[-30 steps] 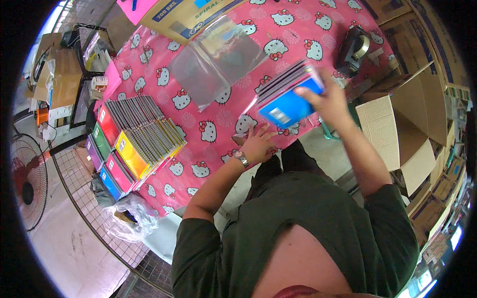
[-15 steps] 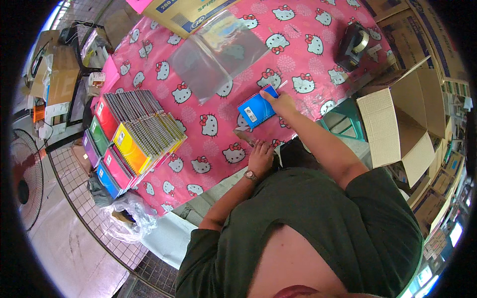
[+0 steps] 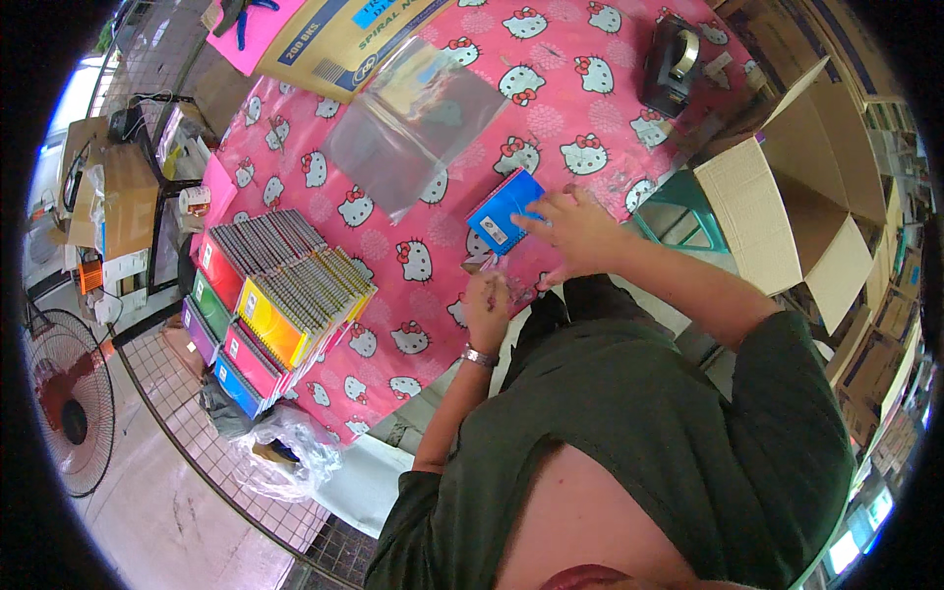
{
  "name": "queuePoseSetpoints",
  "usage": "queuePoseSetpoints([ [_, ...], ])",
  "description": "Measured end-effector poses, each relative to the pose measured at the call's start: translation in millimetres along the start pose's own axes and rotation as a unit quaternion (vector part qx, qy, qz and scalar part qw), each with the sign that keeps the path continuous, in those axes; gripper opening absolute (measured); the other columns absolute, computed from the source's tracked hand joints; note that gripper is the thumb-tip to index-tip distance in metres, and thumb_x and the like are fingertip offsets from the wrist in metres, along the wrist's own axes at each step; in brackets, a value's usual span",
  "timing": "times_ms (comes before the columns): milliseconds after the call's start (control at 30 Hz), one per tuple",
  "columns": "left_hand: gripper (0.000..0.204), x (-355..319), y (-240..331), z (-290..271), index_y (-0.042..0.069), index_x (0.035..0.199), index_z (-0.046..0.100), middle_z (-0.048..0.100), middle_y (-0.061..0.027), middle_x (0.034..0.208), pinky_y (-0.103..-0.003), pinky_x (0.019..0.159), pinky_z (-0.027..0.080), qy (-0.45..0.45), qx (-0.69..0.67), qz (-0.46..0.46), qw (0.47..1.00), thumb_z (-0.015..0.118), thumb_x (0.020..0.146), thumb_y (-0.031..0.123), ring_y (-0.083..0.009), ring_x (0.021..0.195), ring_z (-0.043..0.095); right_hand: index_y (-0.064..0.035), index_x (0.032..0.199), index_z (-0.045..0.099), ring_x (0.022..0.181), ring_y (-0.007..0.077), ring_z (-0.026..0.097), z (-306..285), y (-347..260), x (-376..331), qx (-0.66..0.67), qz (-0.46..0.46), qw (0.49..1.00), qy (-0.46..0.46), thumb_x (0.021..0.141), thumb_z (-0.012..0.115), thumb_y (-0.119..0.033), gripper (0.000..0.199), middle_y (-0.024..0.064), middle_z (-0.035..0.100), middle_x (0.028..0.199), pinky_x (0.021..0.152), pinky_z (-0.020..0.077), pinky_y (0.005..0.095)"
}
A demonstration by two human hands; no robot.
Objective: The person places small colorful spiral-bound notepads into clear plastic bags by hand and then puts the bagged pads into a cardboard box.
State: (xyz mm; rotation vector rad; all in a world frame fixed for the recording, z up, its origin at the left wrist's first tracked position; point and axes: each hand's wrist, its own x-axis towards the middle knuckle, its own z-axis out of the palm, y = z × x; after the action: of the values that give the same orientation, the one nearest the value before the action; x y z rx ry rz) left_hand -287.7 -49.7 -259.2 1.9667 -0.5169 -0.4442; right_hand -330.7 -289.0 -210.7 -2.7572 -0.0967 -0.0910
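Surface: a table under a pink cloth printed with white cat faces takes up the upper middle of the frame, its near edge slanting down to the lower left. Stacked cartons line the upper right corner. Below them, at right, stands an open cardboard box, flaps spread. A printed brown carton sits on the cloth at the top edge. A fan with a round wire guard is at far left. Spiral notebooks, stacked by cover colour, occupy the table's left side; a crumpled clear bag lies below them. A clear plastic sheet rests flat at upper centre. A green stool shows between table and open box. A black tape dispenser stands at upper right.

Hands: the right hand, right of centre, is loose, fingers spread over the blue notebook's right edge; contact cannot be confirmed. The notebook lies on the cloth at centre frame. The left hand, just below it, has curled fingers at the table edge; whether it grips anything cannot be told.
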Motion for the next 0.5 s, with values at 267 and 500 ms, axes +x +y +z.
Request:
queuePoseSetpoints([
  [267,0.017,65,-18,-18,0.002,0.096,0.061,0.064,-0.0112,0.093,-0.033,0.076,0.047,0.074,0.028,-0.065,0.995,0.062,0.085,0.014,-0.0213,0.089,0.061,-0.0134,0.084,0.069,0.09,0.026,0.062,20,60,95,0.009,-0.039,0.955,-0.293,0.067,0.067,-0.023,0.019,0.007,0.066,0.085,0.08,0.0433,0.0472],
  [500,0.023,118,15,3,0.01,0.084,0.065,0.057,-0.0116,0.116,-0.043,0.088,0.042,-0.104,0.318,0.022,0.942,0.075,0.069,0.024,-0.0296,0.107,0.053,-0.012,0.088,0.069,0.08,0.0292,0.065,30,68,108,0.033,-0.075,0.943,-0.322,0.07,0.066,-0.028,0.024,0.0122,0.068,0.084,0.071,0.0468,0.0485],
])
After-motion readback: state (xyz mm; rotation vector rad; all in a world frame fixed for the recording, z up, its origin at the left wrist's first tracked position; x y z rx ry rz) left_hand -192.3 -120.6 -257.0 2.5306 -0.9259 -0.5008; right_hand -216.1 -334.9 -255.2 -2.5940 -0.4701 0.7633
